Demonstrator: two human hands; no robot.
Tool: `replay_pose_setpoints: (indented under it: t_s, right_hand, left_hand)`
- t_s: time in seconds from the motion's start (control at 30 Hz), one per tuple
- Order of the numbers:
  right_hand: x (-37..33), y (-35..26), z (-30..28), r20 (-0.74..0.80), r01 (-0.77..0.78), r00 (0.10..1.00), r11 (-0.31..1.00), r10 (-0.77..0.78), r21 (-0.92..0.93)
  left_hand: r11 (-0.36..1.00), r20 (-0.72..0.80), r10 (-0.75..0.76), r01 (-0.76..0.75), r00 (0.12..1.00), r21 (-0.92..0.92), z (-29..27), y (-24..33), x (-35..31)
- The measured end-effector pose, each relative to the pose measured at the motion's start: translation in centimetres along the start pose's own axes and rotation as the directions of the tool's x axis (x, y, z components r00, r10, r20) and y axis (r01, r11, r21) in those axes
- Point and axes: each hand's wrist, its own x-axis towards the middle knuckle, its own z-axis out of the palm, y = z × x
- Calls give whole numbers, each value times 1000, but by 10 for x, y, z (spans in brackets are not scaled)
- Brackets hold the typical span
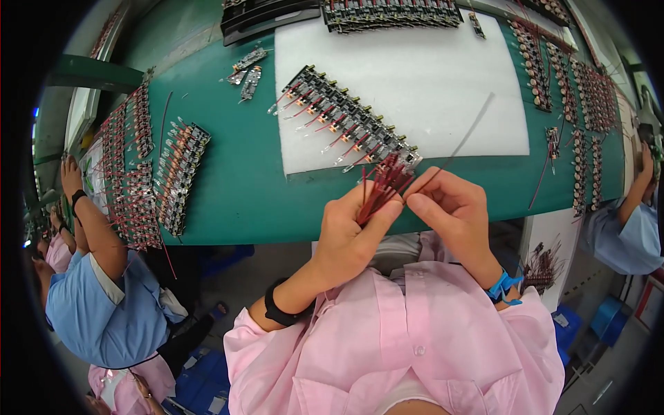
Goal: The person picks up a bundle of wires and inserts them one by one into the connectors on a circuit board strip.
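Observation:
My left hand [349,235] is closed round a bundle of dark red wires [387,183] at the table's front edge. Close beside it, my right hand [449,207] pinches thumb against forefinger at a long thin dark wire [462,144], which slants up to the right over the white sheet. Just beyond the bundle lies a diagonal row of small circuit boards [346,114] with short red wires and clear-tipped ends. Its near end is partly hidden behind the wires.
A white foam sheet [470,104] covers the middle of the green table [228,173]. Loose small boards [249,75] lie left of it, and more board rows [183,180] stand further left. Strips of round parts [598,97] lie at right. Co-workers in blue [104,304] sit on both sides.

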Motion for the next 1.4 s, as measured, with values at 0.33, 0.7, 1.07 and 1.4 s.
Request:
replay_pose_setpoints:
  t_s: [0.33,0.7,1.07,1.4]
  right_hand:
    - [1,-1,-3,67,-63,996,997,61,33]
    - [-2,-3,-4,78,5,997,991,5,-135]
    - [14,-2,-29,-140,263,918,834,-371,-486]
    - [22,20,-43,-268,252,880,864,-392,-436]
  left_hand:
    - [995,37,-92,93,995,-39,-2,8,2]
    - [988,44,-1,-6,999,157,-4,4,4]
    - [300,241,599,-494,764,816,-9,8,21]
    - [194,281,470,-408,837,892,-2,-1,29]
